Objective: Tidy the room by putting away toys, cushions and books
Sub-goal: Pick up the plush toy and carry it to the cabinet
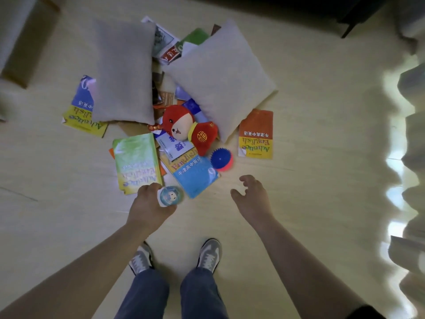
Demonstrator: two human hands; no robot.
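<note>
Toys, cushions and books: heaped together on the pale floor (322,139), just ahead of the person's shoes (209,254); no shelf or bin for them is in view.
Left hand (147,203): fingers curled round a small printed ball (170,195), held over the near edge of the heap, beside the green book (136,162).
Right hand (250,196): empty, fingers spread and loosely bent, near the blue spiky ball (221,159) but apart from it.
Step in hand: gathering the loose toys first, judged from one ball held and the free hand aimed toward the other.
Next move: probably a reach forward and down to cup the spiky ball, which lies on the floor just beside the blue book (195,178); a round thing may roll if nudged.
Left to do: red plush toy (184,127) atop the books; left cushion (124,72) and right cushion (220,77) lying over them; orange book (256,134) just right of the right cushion.
Hidden: several books beneath the cushions show only corners; their number cannot be told.
Hard to make out: brown box-like shape (27,42) at upper left is blurred, so whether it is a container cannot be told; the small ball's picture is indistinct.
</note>
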